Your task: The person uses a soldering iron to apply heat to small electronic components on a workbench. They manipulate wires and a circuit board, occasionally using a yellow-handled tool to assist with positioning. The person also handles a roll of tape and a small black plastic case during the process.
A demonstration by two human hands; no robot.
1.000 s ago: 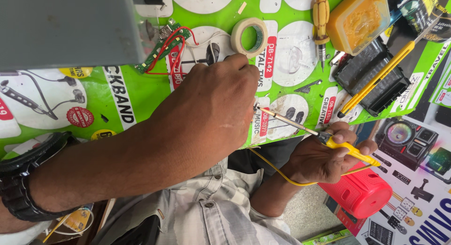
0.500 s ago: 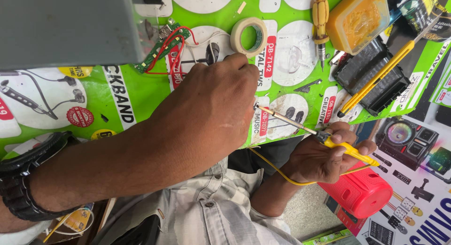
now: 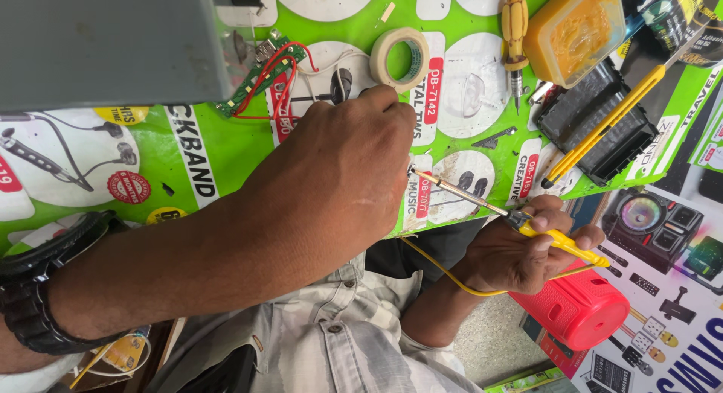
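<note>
Centrally, left hand (image 3: 331,182): back turned to the camera, fingers curled down onto the green desk (image 3: 226,144) beside a roll of tape (image 3: 399,58); what the fingers pinch is hidden under the hand. Black wristwatch (image 3: 38,287) at lower left. Right hand (image 3: 520,250), right of centre: closed around the yellow handle of a soldering iron (image 3: 482,201), metal tip pointing at the left hand and nearly touching it, yellow cord looping below. Upper left: green circuit board (image 3: 260,77) with red wires, against a grey box (image 3: 105,39). Upper right: yellow screwdriver (image 3: 514,24), yellow tub (image 3: 576,28), black case (image 3: 595,118). Lower right: red speaker (image 3: 580,310).
</note>
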